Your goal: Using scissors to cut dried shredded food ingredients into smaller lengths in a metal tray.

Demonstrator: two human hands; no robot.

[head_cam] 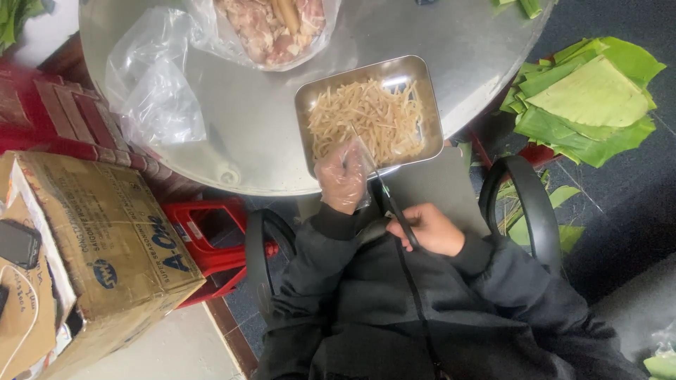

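My left hand (342, 176), in a clear plastic glove, pinches something pale at the near edge of a metal tray (427, 90) filled with thin yellowish strips (366, 116). My right hand (431, 228), bare, grips black-handled scissors (389, 198) whose blades point up toward the gloved fingers. What the left fingers hold is too small to tell apart from the strips. Both hands sit just off the near rim of a round metal table (253, 127).
A clear bag of raw meat pieces (271, 28) and an empty plastic bag (155, 91) lie on the table. Stacked green leaves (588, 102) are at right, a cardboard box (91, 246) and red stool (211, 239) at left. Black chair arms (524, 204) flank me.
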